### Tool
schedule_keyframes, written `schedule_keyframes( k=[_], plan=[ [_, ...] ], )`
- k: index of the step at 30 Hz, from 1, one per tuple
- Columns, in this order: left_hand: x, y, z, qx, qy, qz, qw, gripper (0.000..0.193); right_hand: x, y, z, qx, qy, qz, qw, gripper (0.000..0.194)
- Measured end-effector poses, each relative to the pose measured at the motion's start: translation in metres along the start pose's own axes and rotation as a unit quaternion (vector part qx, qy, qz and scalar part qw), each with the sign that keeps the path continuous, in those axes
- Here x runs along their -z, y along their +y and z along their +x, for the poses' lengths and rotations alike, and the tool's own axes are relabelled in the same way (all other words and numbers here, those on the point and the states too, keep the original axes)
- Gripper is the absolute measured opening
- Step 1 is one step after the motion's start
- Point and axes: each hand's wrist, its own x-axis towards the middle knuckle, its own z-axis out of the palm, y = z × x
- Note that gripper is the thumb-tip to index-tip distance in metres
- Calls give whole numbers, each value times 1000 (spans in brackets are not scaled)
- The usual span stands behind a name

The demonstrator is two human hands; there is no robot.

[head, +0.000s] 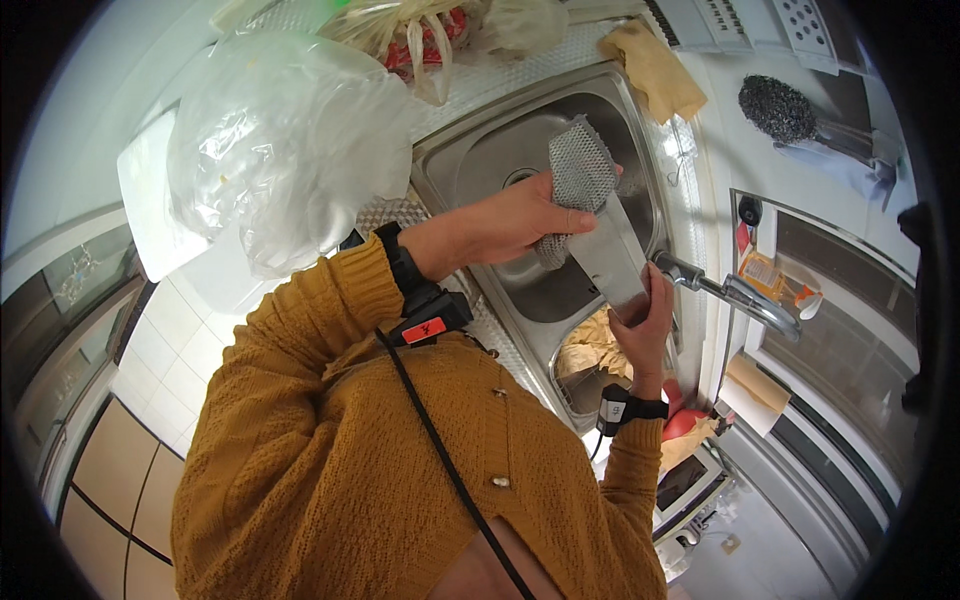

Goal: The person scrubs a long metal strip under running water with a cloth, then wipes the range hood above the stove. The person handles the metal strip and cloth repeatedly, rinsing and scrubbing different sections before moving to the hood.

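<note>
My left hand (536,217) grips a silver-grey mesh scouring cloth (581,161). Folds of the cloth wrap the upper end of a broad, flat metal blade-like piece (611,251), with my thumb lying along its face. At the lower end of that piece, my right hand (649,319) holds it by the edge. Whether it has a handle is hidden by my hands. Both hands are above a stainless steel sink (480,169), whose drain shows partly behind my left hand.
A chrome faucet (757,300) juts from the sink's back edge. Crumpled brown paper (592,345) lies at the smaller basin. A large clear plastic bag (300,142) stands beside the sink, and a tan cloth (656,71) lies at its corner. A dark wire scrubber (776,109) hangs by the wall.
</note>
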Motion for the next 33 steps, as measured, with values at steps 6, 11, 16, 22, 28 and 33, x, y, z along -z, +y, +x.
schedule_keyframes(
  k=[6,11,16,22,28,33],
  plan=[
    [-4,-1,9,67,47,-34,996,40,-1,-4,-2,4,-9,-5,1000,73],
    [0,1,18,123,85,-48,988,27,-4,-9,-1,13,-5,-4,1000,72],
    [3,4,20,125,119,-70,983,25,-9,-11,3,25,12,-10,1000,68],
    [11,7,5,68,82,-88,990,29,-14,-12,-1,24,67,-67,995,67],
    [24,10,-1,90,23,-30,995,47,-26,-13,-12,23,124,-94,988,68],
    [22,6,3,85,66,-5,994,36,-30,-10,-16,18,136,-77,988,65]
  ],
)
